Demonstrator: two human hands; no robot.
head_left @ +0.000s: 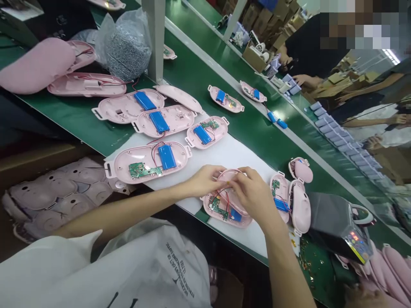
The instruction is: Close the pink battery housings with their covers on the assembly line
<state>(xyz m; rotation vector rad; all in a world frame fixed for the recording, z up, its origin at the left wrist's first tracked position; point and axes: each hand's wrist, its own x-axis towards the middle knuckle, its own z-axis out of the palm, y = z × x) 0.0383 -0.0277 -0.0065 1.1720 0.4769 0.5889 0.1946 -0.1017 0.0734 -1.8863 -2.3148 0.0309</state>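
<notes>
Between my left hand (207, 180) and my right hand (255, 193) is a pink plastic shell half (236, 194), tilted, its rim gripped by the fingers of both. Red and dark wires run from near my fingertips down to a green circuit board (218, 210). That board lies in a second pink shell half (245, 221) under my hands, at the table's near edge. A blue battery pack (236, 215) sits beside the board, partly covered by the tilted shell. My fingertips are close together, and anything small between them cannot be made out.
White foam sheet (257, 160) covers the green table here. Left stand opened pink shells (120, 160) with blue batteries; right, more shells (300, 207) and a dark machine with a lit display (340, 222). A grey post (156, 42) rises behind. Co-workers (316, 47) work across the line.
</notes>
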